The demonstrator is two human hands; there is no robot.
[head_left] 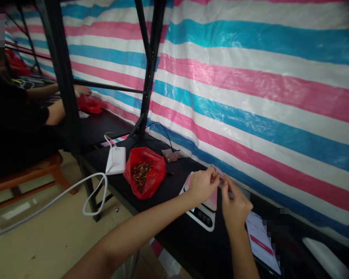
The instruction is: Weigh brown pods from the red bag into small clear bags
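Note:
My left hand (204, 183) and my right hand (235, 202) are close together above a kitchen scale (205, 221), fingers pinched. Between the fingertips shows a bit of clear plastic (217, 169), apparently a small bag; most of it is hidden by the fingers. The scale is white with a pinkish plate and a black button panel. To the left of it stands an open red plastic bag (156, 182) with small brown pieces (141, 174) inside, like nuts or seeds. A small clear packet (172, 155) of brown bits lies behind.
A white power bank (116, 159) with a white cable (61, 197) hanging off the black table (174, 193) is at left. A lit phone (261, 244) lies right of my hands. Black shelf posts (149, 69) and a striped sheet (250, 97) stand behind. Another person (14, 116) sits far left.

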